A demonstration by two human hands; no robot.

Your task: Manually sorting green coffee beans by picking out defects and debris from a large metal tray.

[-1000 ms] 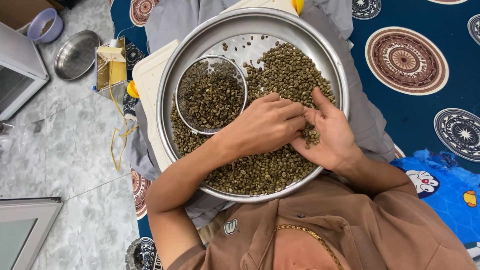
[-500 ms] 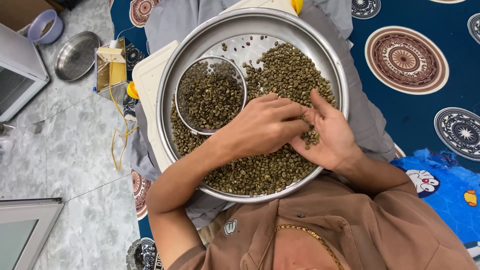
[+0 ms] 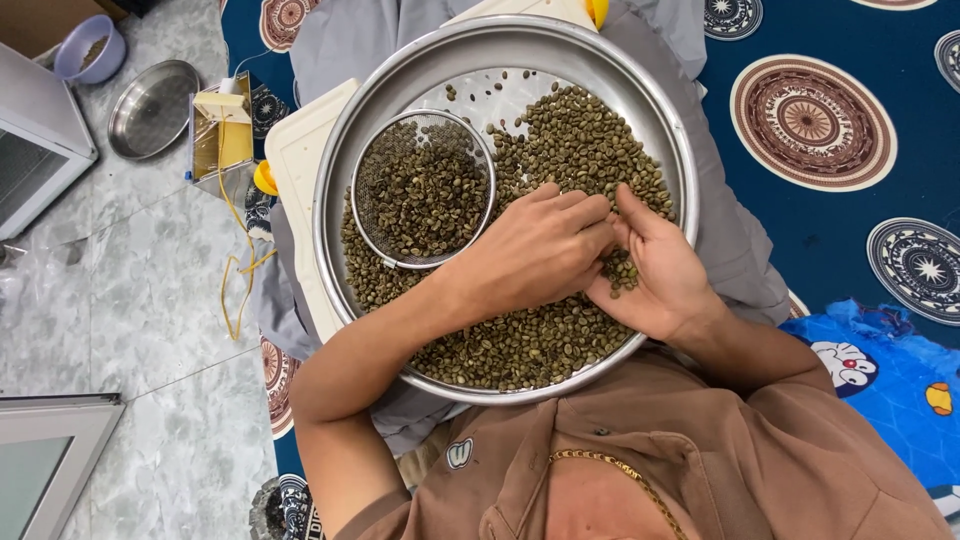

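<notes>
- From my head camera I look down at a big round silver metal tray (image 3: 672, 150) sitting on my lap.
- The tray holds lots of small green-brown beans (image 3: 575, 140). They cover most of the bottom, and only a bit at the far side is bare.
- A small round wire sieve (image 3: 420, 190) sits inside the tray on my left. It is full of the same beans.
- My left hand (image 3: 535, 250) lies palm down on the beans in the middle of the tray. Its fingers are curled close together and their tips touch my right hand.
- My right hand (image 3: 665, 280) is turned up and cupped like a little bowl, with the thumb sticking up. A few beans sit in it, just where the two hands meet.
- I cannot tell if my left fingertips are pinching a bean, because they are hidden against my right hand.
- I think I am picking through the beans, pushing some into my cupped hand.
- The next move needs soft, slow fingers and a steady cupped hand, so no beans roll away.
- A white flat board (image 3: 295, 170) pokes out from under the tray on my left.
- On the grey stone floor (image 3: 120, 300) are a small shiny steel bowl (image 3: 150, 105) and a little purple bowl (image 3: 90, 45), well away from the tray.
</notes>
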